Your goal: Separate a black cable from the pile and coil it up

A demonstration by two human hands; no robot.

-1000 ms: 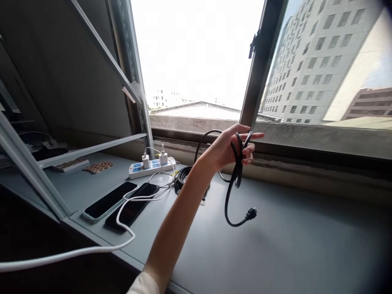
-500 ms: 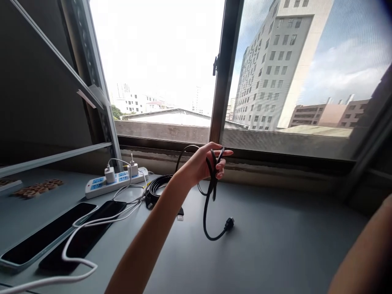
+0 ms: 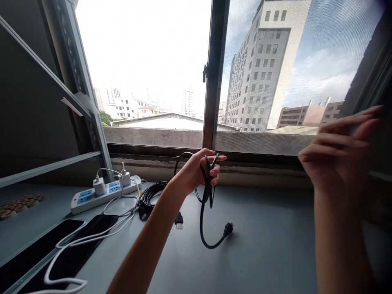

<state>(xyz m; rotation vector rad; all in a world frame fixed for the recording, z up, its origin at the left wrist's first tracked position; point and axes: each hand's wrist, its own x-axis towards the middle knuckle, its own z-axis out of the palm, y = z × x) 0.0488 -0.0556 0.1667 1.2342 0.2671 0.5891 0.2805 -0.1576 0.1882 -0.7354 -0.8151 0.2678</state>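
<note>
Black cable [image 3: 207, 191] is hanging in loops from the left hand [image 3: 197, 171], over the grey table [image 3: 260, 253]; some fingers are curling around it. Right hand [image 3: 337, 155] is hovering well apart, fingers bending; cannot tell whether they are pinching anything. A coiled cable [image 3: 145, 198] is lying beside the power strip [image 3: 107, 197].

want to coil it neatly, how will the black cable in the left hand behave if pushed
The black cable probably bends but springs back: its loose end curves smoothly. The plug, thicker than the cable, likely makes that end heavier.
</note>
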